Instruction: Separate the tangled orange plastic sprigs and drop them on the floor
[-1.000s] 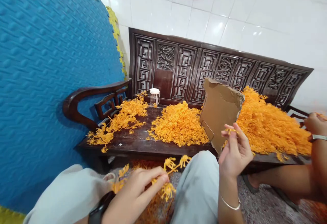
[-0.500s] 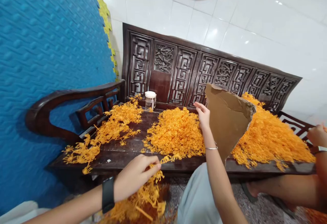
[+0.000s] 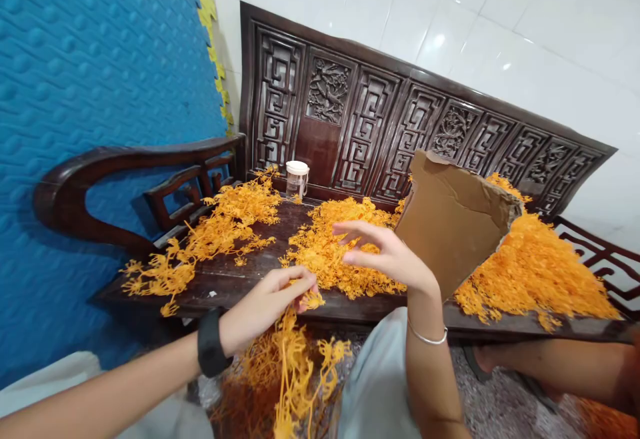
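Observation:
My left hand (image 3: 280,292) is closed on a strand of orange plastic pieces (image 3: 290,365). The strand, branched and stringy like moulded parts on a runner, dangles below the fingers in front of the bench edge. My right hand (image 3: 387,255) is over the middle pile of small orange pieces (image 3: 333,259), fingers spread and holding nothing that I can see. Just right of that hand, a torn sheet of brown cardboard (image 3: 450,219) stands tilted between the middle pile and a larger orange heap (image 3: 540,272).
A dark carved wooden bench (image 3: 250,272) bears the piles. More branched orange strands (image 3: 220,232) lie at its left end. A clear jar with a white lid (image 3: 297,180) stands by the backrest. A blue foam mat (image 3: 100,59) rises at left. Another person's leg (image 3: 555,369) is at lower right.
My right hand has moved left and down from beside the cardboard, toward my left hand. The strand under my left hand hangs lower in view. The other person's hand has left the view.

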### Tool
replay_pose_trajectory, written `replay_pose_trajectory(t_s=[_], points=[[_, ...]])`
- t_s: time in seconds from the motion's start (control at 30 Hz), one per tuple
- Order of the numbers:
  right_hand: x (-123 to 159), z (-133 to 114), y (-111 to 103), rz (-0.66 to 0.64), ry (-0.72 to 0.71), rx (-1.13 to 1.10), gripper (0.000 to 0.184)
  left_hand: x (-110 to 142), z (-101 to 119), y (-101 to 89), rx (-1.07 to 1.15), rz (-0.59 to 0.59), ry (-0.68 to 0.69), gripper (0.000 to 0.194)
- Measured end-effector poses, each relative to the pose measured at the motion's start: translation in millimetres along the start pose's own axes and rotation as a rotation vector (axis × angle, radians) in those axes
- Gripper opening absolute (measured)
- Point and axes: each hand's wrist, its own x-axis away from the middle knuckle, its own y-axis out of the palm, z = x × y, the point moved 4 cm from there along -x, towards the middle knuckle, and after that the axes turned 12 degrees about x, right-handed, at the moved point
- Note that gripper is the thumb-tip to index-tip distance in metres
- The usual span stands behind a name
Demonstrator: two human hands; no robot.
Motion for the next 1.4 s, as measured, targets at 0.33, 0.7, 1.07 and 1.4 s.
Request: replay_pose_trajectory(t_s=[0.33,0.7,1.07,1.4], points=[[-5,35,43,0.213,0.156,-0.349,0.014,19,8,-12.4,-0.144,0.11,0.065,0.033],[4,37,56,0.873,0.262,-0.338,0.022,8,16,4.6,-0.069,0.197,0.097,0.03],[32,112,-62,1.396,0.19,-0.186,0.023,56,-18,4.2,-0.385,0.055,0.172,0.03],[-30,185,-69,1.144,0.196,-0.337,0.026,47,-30,-17.5,-0.613,0.054,0.117,0.03]])
